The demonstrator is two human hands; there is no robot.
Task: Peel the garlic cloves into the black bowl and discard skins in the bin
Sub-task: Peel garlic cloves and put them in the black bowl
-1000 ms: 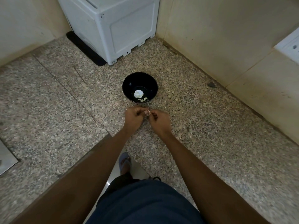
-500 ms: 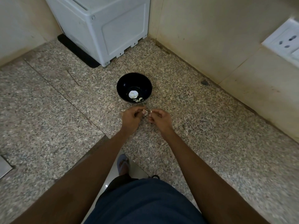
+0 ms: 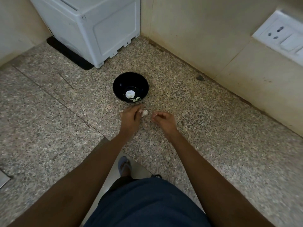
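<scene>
The black bowl (image 3: 121, 82) stands on the speckled granite counter (image 3: 213, 128), just beyond my hands. Inside it lie a white garlic bulb piece (image 3: 130, 94) and a few peeled cloves (image 3: 136, 99). My left hand (image 3: 130, 117) is just in front of the bowl and pinches a white garlic clove (image 3: 144, 113) at its fingertips. A little to the right, my right hand (image 3: 162, 119) is apart from the clove with its fingers curled together. Whether it holds a scrap of skin is too small to tell. No bin is in view.
A white appliance (image 3: 98, 27) on a black mat stands at the back left corner. Beige walls close off the back and right, with a white socket plate (image 3: 278, 35) on the right wall. Small skin flecks (image 3: 121, 110) lie by my left hand.
My hands were joined on the clove. They have since pulled apart: the left keeps the clove, and the right has drawn off to the right.
</scene>
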